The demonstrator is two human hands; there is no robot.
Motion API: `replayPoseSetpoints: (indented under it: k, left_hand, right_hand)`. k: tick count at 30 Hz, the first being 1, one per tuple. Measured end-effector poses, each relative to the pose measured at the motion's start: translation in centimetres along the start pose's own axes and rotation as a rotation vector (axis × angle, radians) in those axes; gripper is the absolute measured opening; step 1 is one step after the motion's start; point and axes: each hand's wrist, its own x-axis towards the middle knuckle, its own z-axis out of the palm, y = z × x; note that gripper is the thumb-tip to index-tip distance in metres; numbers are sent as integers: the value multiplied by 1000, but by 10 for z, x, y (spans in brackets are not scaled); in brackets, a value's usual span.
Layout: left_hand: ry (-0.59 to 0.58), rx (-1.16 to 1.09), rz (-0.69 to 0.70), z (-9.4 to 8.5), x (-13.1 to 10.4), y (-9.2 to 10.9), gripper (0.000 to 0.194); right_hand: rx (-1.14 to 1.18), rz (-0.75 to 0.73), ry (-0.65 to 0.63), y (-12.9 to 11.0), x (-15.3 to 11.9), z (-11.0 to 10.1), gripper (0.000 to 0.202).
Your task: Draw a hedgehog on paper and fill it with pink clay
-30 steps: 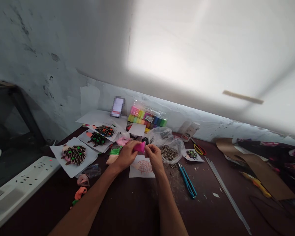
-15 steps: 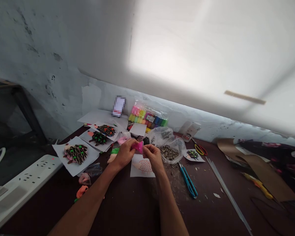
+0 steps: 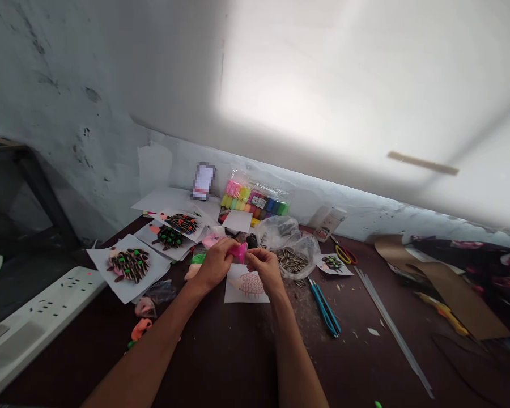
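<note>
A small bright pink packet, apparently modelling clay in clear wrap, is held up between my two hands. My left hand is closed round its left side. At the packet's right edge, my right hand pinches with thumb and forefinger. Beneath them lies a white sheet with a red hedgehog drawing, partly covered by my right hand. Just right of my hands is a clear plastic bag of striped seeds. Green clay sits beside my left hand.
Hedgehog pictures covered in seeds lie at the left, near a white power strip. Behind stand a phone and a pack of coloured clay. Rightward are a teal cutter-like tool, scissors and clear sticks.
The pink packet looks more bunched and narrower between my hands. Both hands keep their grip in nearly the same place, and the view has shifted slightly.
</note>
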Motion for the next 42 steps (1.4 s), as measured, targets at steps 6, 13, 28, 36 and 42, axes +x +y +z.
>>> replayPoseSetpoints:
  k: [6,13,28,36,42]
  left_hand:
    - [-12,13,9,1,-1,0,39]
    - [-33,25,32,1,-2,0,43]
    - [-46,94,36,4,-4,0,45]
    - [-103,189,14,3,-5,1,45]
    - [-56,155,42,3,-5,0,48]
  right_hand:
    - [-48,13,6,-1,-1,0,22]
    - [-88,25,0,1,0,1,16]
    - [-122,62,6,2,-1,3,19]
    - [-170,68,-18,6,0,1,20]
    - [-192,91,-18,9,2,2,17]
